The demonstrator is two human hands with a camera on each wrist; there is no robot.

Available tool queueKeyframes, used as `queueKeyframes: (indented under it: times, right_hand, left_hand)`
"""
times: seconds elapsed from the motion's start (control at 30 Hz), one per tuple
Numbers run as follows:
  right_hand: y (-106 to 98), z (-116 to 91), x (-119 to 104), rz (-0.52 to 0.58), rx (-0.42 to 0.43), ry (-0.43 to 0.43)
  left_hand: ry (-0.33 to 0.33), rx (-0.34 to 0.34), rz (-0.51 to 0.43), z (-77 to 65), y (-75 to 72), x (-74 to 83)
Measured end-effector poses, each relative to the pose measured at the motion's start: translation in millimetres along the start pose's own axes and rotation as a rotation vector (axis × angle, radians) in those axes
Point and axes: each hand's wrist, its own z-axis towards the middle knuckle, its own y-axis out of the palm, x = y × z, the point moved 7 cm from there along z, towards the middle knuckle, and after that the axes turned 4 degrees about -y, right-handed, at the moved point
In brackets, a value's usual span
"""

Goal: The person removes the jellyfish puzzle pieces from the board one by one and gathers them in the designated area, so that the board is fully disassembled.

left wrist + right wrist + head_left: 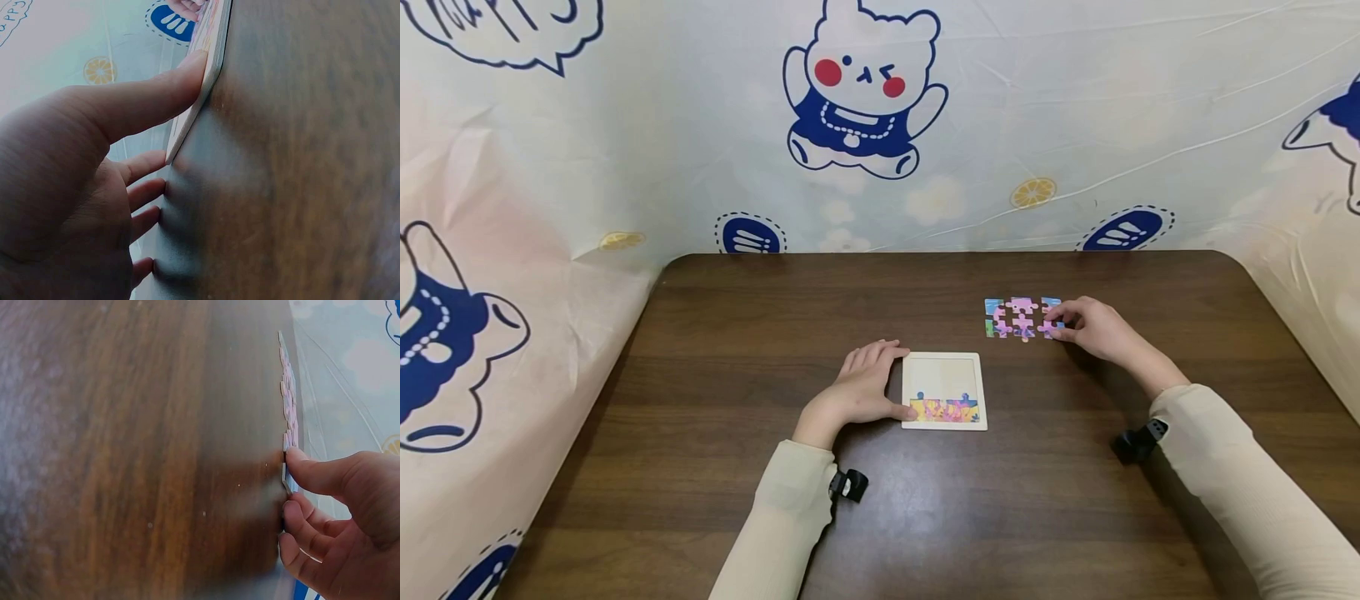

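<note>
Left hand (857, 390), fingers extended, touches a frame (943, 377); right hand (1096, 331) pinches a puzzle piece (1050, 328).

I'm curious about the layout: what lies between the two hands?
From the left hand to the right hand, the head view shows the partly filled puzzle frame, a strip of bare table, then the loose puzzle pieces.

Jigsaw tray (943, 357) and loose pieces (1022, 322) on a tabletop (1037, 500).
Fitted pieces (945, 410) in tray's near end; left hand (865, 387) at tray's left; loose pieces behind-right, right hand (1093, 328) at their right.
</note>
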Motion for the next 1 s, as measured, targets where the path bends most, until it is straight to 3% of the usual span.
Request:
queueKeyframes:
  times: [0.47, 0.73, 1.0]
  right_hand:
    - [-2.3, -7.1, -15.9, 0.002, 0.056, 0.038]
    - [9.2, -13.0, -54.6, -0.016, 0.075, -0.013]
    - [31.3, -16.9, -93.0, -0.02, 0.062, -0.127]
  left_hand:
    - [0.007, 0.009, -0.003, 1.4, 1.0, -2.7]
    - [-0.001, 0.004, -0.008, 5.1, 5.4, -7.8]
    - [-0.003, -0.004, 0.011, 2.3, 3.4, -4.3]
